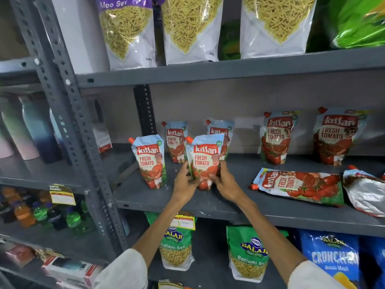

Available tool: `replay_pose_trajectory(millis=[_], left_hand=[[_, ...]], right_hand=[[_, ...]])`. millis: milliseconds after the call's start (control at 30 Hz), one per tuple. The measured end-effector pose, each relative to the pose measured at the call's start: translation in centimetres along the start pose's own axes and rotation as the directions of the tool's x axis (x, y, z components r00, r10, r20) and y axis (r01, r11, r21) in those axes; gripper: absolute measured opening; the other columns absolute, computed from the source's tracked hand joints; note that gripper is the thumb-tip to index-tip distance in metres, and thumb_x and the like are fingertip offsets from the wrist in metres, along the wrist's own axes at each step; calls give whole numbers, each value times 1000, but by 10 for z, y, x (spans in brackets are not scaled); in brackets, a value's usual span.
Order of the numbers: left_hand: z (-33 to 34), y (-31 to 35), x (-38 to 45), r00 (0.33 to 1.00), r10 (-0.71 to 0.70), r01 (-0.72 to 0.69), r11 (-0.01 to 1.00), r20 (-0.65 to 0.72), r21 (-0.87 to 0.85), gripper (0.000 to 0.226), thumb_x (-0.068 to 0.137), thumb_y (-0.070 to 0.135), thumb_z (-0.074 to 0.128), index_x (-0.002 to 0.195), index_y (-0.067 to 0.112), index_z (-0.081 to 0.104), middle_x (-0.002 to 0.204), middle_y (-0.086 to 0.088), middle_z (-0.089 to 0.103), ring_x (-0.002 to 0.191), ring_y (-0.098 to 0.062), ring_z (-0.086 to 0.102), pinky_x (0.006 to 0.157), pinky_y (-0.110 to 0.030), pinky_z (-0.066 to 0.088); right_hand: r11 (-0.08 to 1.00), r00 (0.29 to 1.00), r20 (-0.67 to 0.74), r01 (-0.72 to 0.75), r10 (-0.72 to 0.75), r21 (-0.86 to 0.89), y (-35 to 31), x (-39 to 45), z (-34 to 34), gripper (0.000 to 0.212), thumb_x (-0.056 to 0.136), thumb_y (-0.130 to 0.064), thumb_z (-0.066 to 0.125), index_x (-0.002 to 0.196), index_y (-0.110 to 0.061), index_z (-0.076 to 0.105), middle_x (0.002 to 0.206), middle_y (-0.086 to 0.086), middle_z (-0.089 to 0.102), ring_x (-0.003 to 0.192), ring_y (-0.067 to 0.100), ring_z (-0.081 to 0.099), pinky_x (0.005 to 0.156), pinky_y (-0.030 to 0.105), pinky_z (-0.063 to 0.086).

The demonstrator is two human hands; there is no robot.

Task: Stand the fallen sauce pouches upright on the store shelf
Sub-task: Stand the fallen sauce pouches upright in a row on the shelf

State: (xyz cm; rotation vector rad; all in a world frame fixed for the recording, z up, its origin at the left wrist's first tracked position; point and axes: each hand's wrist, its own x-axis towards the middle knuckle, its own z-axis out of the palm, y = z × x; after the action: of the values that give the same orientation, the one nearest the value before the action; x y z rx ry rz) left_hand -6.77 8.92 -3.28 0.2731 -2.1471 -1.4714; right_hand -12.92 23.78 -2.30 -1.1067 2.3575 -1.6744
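On the grey middle shelf [187, 203] both my hands hold one upright tomato sauce pouch [205, 157] by its lower part: my left hand [184, 183] on its left side, my right hand [226, 182] on its right. Another pouch [149, 161] stands upright just left of it. Two small pouches [176, 140] [219, 130] stand behind, and two large ones [275, 136] [337, 134] stand at the back right. One large pouch [298, 185] lies flat at the front right, spout to the left. A second fallen pouch [366, 190] lies face down at the far right, partly cut off.
Snack bags [191, 28] fill the shelf above and green and blue snack bags [248, 253] the shelf below. A perforated grey upright [83, 132] borders the shelf on the left, with bottles [31, 130] beyond it. A yellow price tag [184, 221] hangs from the shelf's front edge.
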Motion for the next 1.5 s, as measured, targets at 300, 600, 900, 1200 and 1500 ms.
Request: replay_pose_trajectory(millis=[300, 600, 900, 1200, 1500], left_hand=[[54, 35, -43, 910, -130, 67, 983, -393, -169, 46, 71, 4, 81, 100, 25, 51, 105, -5, 63, 95, -26, 66, 88, -46, 56], [162, 124, -82, 618, -544, 773, 289, 567, -565, 41, 91, 9, 66, 122, -7, 47, 130, -32, 52, 123, -43, 54, 104, -55, 45], [236, 148, -74, 642, -592, 756, 384, 487, -530, 39, 95, 22, 62, 127, 2, 51, 116, -28, 61, 124, -46, 54, 105, -55, 41], [235, 143, -69, 924, -383, 321, 800, -19, -507, 44, 75, -9, 72, 109, 12, 54, 96, -1, 70, 88, -18, 66, 66, -36, 58], [179, 116, -27, 989, 146, -139, 966, 17, -219, 55, 85, -2, 71, 125, 26, 45, 126, -3, 63, 113, -17, 65, 76, -21, 60]], right_hand=[[929, 996, 44, -62, 84, -364, -11, -15, -75, 46, 95, -25, 59, 135, -12, 43, 124, 12, 64, 115, 26, 61, 99, 40, 47], [660, 920, 23, -264, 392, -703, 33, -5, -248, 19, 89, -30, 61, 78, -14, 62, 86, 6, 69, 83, 27, 68, 74, 40, 55], [559, 832, 162, -200, 530, -804, 31, -16, -258, 35, 92, -31, 56, 119, -8, 58, 122, 10, 61, 101, 26, 60, 83, 31, 46], [974, 976, -103, -203, 192, -104, 32, -50, -249, 16, 92, -4, 54, 102, -13, 63, 102, 6, 71, 95, 20, 66, 85, 31, 56], [999, 977, -211, 32, -23, 41, 21, -62, -207, 53, 96, 4, 47, 140, -12, 22, 129, 1, 51, 116, 14, 55, 91, 30, 53]])
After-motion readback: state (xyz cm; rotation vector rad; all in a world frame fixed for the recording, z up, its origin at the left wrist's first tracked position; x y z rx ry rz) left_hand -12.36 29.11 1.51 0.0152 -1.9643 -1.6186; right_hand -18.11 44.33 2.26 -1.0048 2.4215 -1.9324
